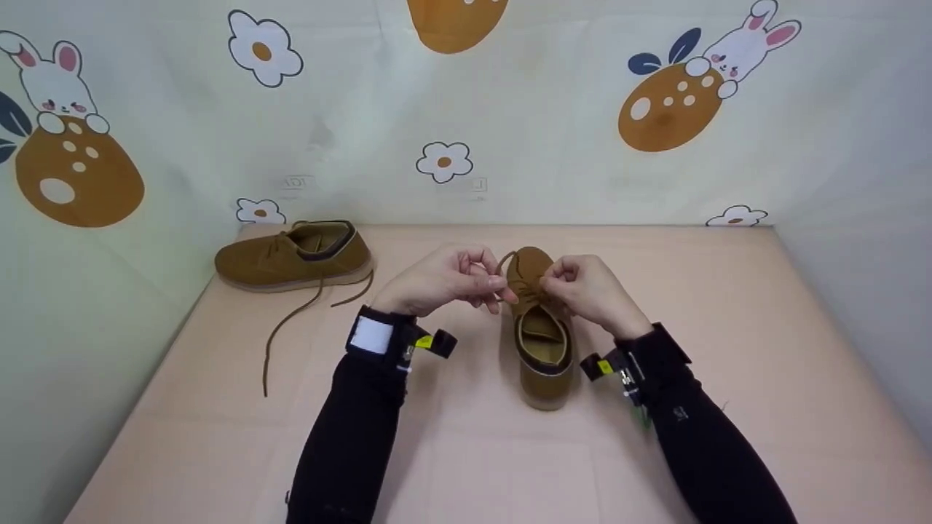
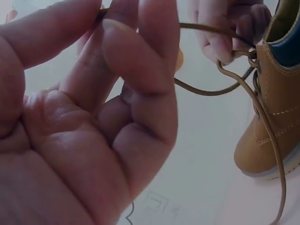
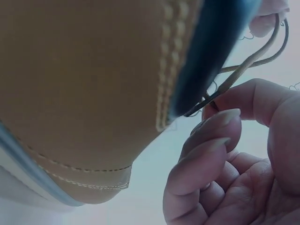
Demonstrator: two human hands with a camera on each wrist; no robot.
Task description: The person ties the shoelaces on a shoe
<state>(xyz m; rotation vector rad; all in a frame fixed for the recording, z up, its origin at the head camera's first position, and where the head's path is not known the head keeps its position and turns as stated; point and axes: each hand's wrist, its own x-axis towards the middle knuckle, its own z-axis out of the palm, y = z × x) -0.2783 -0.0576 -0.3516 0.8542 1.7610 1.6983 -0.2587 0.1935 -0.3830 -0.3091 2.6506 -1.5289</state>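
Note:
A brown lace-up shoe (image 1: 546,389) stands upright on the table, its toe pointing away and its dark-lined opening towards me. On its left, my left hand (image 1: 451,280) pinches the brown shoelace (image 2: 206,92), which runs in two strands from the fingers to the eyelets. My right hand (image 1: 593,291) is on the shoe's right side. Its thumb and fingertips pinch the lace close to the top eyelets, as the right wrist view shows with the lace (image 3: 246,65) stretching past. A slack length of lace hangs in front of the shoe in the left wrist view.
A matching brown shoe (image 1: 262,262) sits at the back left, toe to the left, its loose lace (image 1: 280,331) trailing across the pink tabletop (image 1: 466,473). Behind the table hangs a pale cloth backdrop (image 1: 539,94) printed with rabbits and flowers.

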